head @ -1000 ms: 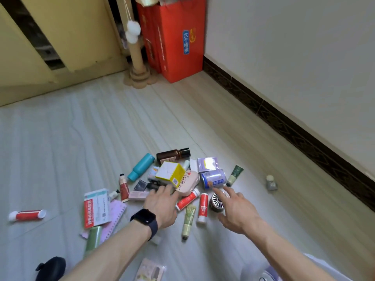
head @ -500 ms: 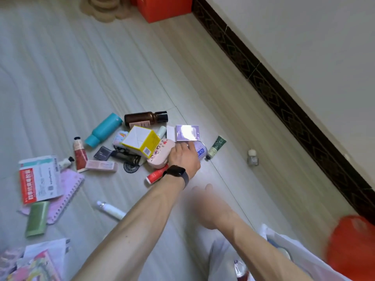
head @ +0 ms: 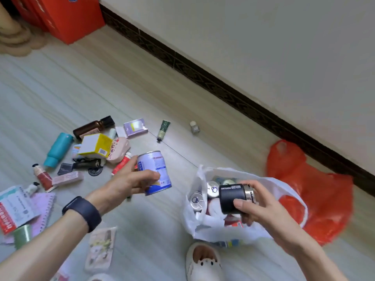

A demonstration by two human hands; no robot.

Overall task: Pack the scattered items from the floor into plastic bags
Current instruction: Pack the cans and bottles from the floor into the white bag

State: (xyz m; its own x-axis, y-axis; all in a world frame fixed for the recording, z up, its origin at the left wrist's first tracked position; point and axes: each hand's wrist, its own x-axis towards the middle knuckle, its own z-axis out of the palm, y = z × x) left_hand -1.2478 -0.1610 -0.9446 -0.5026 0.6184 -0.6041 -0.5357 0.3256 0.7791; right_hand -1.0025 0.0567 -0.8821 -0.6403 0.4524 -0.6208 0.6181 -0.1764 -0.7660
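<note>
2 hands, 2 containers
Left hand grips the slick-looking can mid-body; right hand holds the black jar, likely heavier, over the bag at 5 o'clock.

Dark baseboard; red carton at its far end; beige scalloped base beyond that end; white slipper well apart.

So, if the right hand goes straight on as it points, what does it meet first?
Probably the white bag's far rim, just past the jar that the right hand holds; depth is unclear.
</note>
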